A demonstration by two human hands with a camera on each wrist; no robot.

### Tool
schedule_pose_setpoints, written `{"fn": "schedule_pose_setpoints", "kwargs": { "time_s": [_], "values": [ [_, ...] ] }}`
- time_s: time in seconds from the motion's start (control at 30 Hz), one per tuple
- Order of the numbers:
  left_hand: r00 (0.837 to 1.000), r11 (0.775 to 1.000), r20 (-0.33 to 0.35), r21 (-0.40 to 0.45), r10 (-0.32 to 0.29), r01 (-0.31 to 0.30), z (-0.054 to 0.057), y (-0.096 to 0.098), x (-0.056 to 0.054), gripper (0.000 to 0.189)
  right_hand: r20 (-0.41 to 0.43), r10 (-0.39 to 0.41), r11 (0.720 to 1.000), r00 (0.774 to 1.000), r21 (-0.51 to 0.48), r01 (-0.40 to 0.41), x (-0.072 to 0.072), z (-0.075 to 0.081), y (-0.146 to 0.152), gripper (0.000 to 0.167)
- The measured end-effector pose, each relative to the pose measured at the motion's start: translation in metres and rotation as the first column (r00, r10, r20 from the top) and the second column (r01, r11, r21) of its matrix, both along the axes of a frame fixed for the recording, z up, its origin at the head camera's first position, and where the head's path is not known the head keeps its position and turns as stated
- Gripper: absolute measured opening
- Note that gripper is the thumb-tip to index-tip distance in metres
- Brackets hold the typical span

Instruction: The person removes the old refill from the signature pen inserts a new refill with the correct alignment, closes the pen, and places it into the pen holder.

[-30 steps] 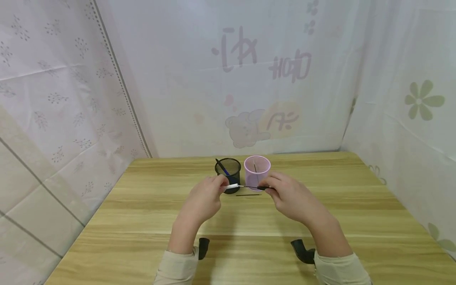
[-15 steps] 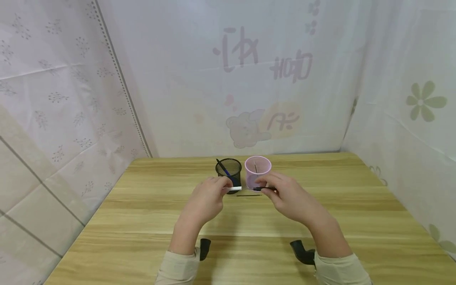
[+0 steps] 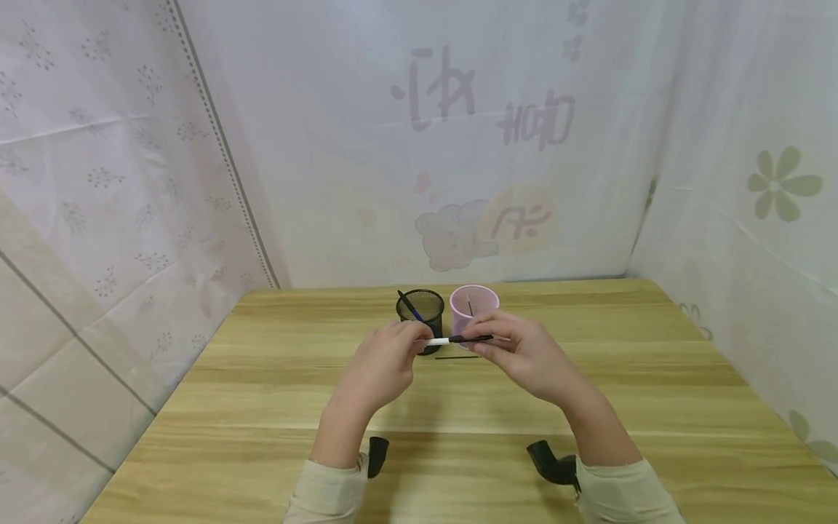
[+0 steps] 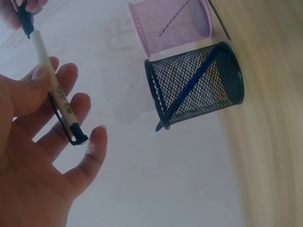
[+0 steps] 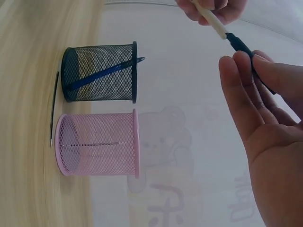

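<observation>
My left hand pinches the white barrel of a pen between thumb and fingers. A black clip runs along one end of the barrel. Opposite, my right hand holds the pen's black front section, its thin end pointing at the barrel's open mouth. In both wrist views the two parts are nearly end to end. Behind the hands stand a black mesh pen cup with a blue pen leaning in it, and a pink mesh pen cup with a thin dark refill inside.
A thin dark refill lies on the wooden table in front of the cups. Patterned cloth hangs behind the table and at both sides. Black curved pieces show beside both wrists.
My right hand has moved left with the black section. The thin refill that spanned the gap between the two parts has gone from sight, and the parts now meet in the head view.
</observation>
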State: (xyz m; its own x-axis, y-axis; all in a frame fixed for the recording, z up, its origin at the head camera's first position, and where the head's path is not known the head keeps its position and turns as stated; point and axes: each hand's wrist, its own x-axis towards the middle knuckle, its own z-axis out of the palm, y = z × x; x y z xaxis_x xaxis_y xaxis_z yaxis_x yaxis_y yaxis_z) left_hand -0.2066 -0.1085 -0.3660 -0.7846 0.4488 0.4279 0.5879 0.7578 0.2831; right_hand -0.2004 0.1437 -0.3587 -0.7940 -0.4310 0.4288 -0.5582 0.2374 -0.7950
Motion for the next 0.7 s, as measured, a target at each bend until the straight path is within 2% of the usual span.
{"fn": "schedule_pose_setpoints", "kwargs": {
  "time_s": [0.1,0.23,0.33,0.5,0.7],
  "values": [
    [0.999,1.000,-0.038,0.009,-0.009,0.010,0.0010,-0.0005,0.0003,0.014,0.017,0.005,0.999,1.000,-0.047,-0.004,0.0001,0.0009,-0.0007,0.020],
    [0.996,0.999,-0.085,0.031,-0.016,0.019,0.0019,-0.0018,0.0012,0.014,-0.035,-0.029,0.998,0.999,-0.054,0.027,0.0003,0.0020,-0.0014,0.019],
    [0.995,0.998,-0.096,0.050,-0.018,0.023,0.0018,-0.0028,0.0018,0.014,-0.069,-0.054,0.997,0.996,-0.062,0.050,-0.0003,0.0012,-0.0023,0.020],
    [0.996,0.996,-0.089,0.077,-0.031,0.038,0.0028,-0.0036,0.0031,0.013,-0.005,-0.063,0.992,0.998,-0.114,0.062,0.0020,0.0037,-0.0047,0.018],
    [0.993,0.991,-0.107,0.116,-0.054,0.066,0.0028,-0.0062,0.0044,0.014,0.058,-0.134,0.986,0.989,-0.088,0.139,0.0064,0.0090,-0.0079,0.014]
  ]
}}
